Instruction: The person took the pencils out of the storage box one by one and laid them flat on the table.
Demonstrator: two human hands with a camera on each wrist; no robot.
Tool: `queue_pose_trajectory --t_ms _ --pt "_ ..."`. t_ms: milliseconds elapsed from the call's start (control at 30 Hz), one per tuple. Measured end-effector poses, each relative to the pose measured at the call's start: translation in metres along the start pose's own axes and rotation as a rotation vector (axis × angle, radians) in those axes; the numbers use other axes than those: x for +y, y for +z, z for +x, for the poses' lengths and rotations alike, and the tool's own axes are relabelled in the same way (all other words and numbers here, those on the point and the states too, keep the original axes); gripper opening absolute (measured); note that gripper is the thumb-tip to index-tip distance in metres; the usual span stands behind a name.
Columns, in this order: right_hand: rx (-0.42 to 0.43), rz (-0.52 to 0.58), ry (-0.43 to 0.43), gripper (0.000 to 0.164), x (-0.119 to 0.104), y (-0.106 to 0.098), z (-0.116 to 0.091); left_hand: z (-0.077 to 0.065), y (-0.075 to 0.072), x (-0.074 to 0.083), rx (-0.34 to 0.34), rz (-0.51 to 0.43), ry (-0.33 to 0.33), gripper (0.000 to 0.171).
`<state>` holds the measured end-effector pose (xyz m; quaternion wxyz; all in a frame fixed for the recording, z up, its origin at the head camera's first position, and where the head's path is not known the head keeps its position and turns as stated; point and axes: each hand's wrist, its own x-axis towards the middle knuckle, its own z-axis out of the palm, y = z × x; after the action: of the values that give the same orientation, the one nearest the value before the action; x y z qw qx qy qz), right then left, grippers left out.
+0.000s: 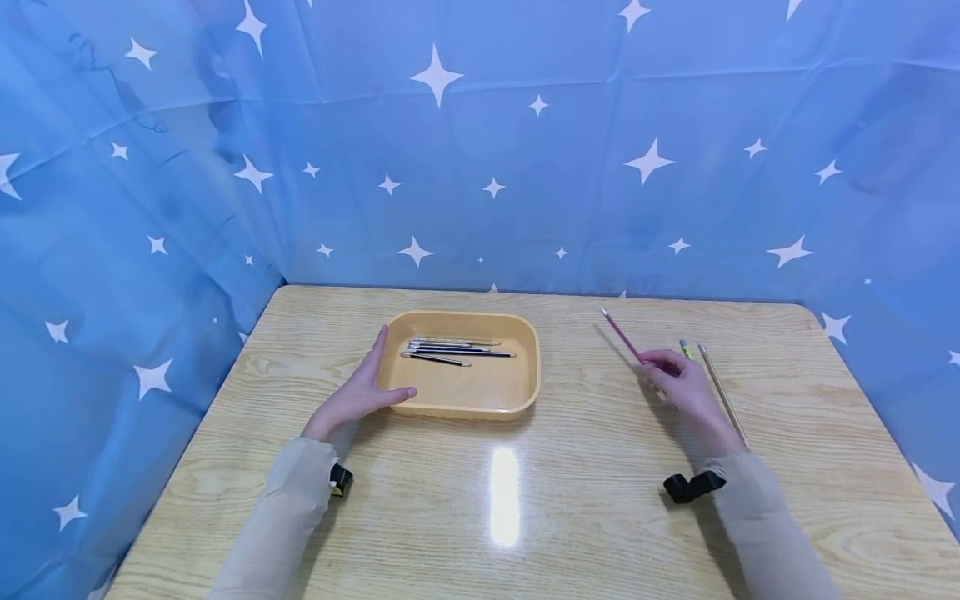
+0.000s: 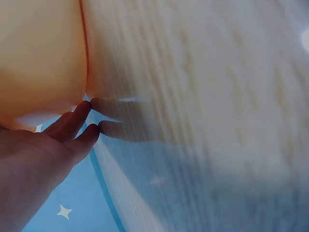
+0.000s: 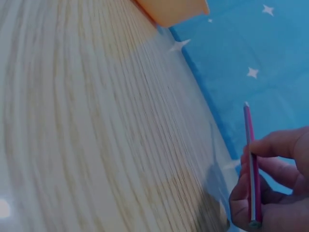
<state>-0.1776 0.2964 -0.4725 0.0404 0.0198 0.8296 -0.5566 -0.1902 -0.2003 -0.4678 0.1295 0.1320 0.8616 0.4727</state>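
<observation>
My left hand lies at the left end of a yellow-orange tray, its fairly straight fingers along the outer side and the thumb by the near rim. Inside the tray, several thin, mostly dark pencils lie side by side. Well to the right of it, my right hand pinches a pinkish-red pencil between thumb and fingers. The right wrist view shows pale stripes along this pencil, held tilted above the table. Just beyond that hand lie a gold-brown pencil and a green-ended one, partly hidden by the hand.
The wood-grain table has rounded far corners. A blue curtain with white stars hangs behind it and along both sides. Black wrist cameras are strapped at both sleeves. A bright reflection shows on the tabletop near the middle.
</observation>
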Motion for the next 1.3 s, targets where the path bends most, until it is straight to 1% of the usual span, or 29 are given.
queue_pose_trajectory --t_ms 200,567,667,800,1067,1133,1300 --pt "0.030 -0.037 0.004 0.038 0.005 -0.010 -0.006 -0.001 0.000 0.001 -0.001 0.005 -0.005 0.114" --pt "0.110 -0.180 0.015 0.033 0.007 -0.025 -0.018 0.000 0.000 0.000 -0.001 -0.001 -0.001 0.114" --pt "0.127 -0.187 0.025 0.033 0.010 -0.029 -0.020 0.000 0.001 0.001 -0.001 -0.005 0.000 0.114" --pt "0.129 -0.204 0.029 0.034 0.012 -0.034 -0.024 -0.001 0.001 0.002 0.000 -0.011 0.003 0.114" --pt "0.155 -0.243 0.043 0.034 0.013 -0.041 -0.030 -0.001 0.001 0.002 -0.001 -0.022 -0.004 0.112" --pt "0.160 -0.262 0.047 0.034 0.013 -0.042 -0.032 -0.002 0.001 0.005 -0.002 -0.032 -0.006 0.111" --pt "0.168 -0.327 0.036 0.031 0.014 -0.043 -0.036 -0.011 -0.003 0.029 -0.018 -0.067 -0.006 0.107"
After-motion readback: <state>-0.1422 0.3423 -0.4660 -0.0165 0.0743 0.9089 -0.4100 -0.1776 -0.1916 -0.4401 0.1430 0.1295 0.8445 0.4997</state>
